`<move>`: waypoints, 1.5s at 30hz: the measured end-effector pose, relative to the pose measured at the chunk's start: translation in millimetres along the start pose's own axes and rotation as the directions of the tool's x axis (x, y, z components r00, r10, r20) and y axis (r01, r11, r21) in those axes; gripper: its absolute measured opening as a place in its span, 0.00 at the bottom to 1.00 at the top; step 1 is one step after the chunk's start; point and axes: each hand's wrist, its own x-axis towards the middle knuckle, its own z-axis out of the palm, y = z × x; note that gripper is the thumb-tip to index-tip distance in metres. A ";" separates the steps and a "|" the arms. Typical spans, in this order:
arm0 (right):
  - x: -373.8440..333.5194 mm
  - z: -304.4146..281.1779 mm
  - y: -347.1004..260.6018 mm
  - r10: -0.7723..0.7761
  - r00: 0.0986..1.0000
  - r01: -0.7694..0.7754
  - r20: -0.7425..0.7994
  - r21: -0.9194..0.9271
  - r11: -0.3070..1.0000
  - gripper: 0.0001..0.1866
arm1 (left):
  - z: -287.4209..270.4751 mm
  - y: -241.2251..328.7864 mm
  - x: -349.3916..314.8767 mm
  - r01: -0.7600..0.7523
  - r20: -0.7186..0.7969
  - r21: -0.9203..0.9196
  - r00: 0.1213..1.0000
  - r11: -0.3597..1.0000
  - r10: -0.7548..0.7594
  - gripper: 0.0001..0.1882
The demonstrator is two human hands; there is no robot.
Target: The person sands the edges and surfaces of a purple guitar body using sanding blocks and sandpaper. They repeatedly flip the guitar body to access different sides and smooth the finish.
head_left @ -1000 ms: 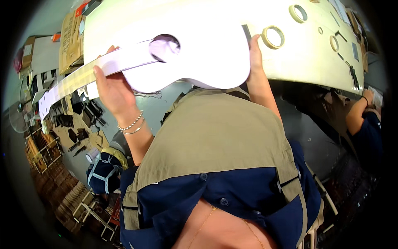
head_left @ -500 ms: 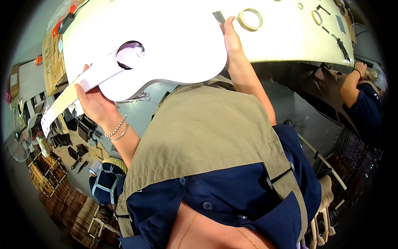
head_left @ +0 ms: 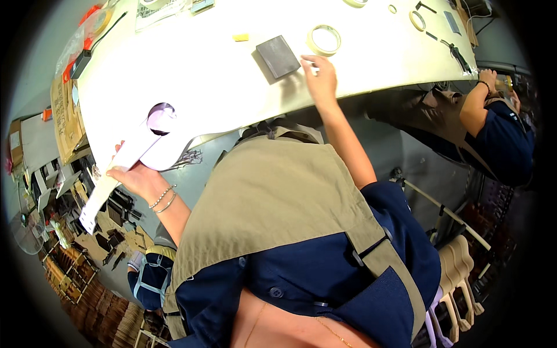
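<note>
A white guitar [head_left: 167, 153] with a round sound hole lies at the left side of the white-topped table; its outline blends into the bright surface. My left hand [head_left: 137, 176] is closed round its neck, which points down and left past the table's edge. A dark grey rectangular block [head_left: 279, 57] rests on the table. Just right of the block is my right hand [head_left: 322, 79], thumb and forefinger apart beside the block's edge, with no object visible in it.
Beyond my right hand lies a roll of masking tape [head_left: 324, 40]. Left of the block is a small yellow piece [head_left: 240, 37]. A co-worker [head_left: 499, 136] stands at the right, and another person [head_left: 152, 275] is at the lower left. Dark cable [head_left: 458, 57] lies near the right edge.
My right hand has let go of the guitar's body and now hovers by the grey block. The guitar has shifted left and lower in view, uncovering the block. My left hand keeps its hold.
</note>
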 end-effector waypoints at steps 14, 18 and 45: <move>3.3 25.3 -14.3 -0.237 0.960 0.272 0.147 -0.295 0.916 0.36 | -51.4 -1.2 52.6 -0.052 -0.130 0.006 0.990 0.999 0.052 0.32; 17.7 55.3 -20.0 -0.115 0.948 0.232 0.298 -0.397 0.888 0.40 | -64.7 -8.0 76.9 0.071 -0.086 -0.021 0.994 0.997 -0.072 0.30; 51.4 90.8 -172.9 0.028 0.588 -0.633 0.808 0.438 0.638 0.15 | 25.7 -25.1 70.7 -0.650 0.619 0.547 0.738 0.528 0.267 0.10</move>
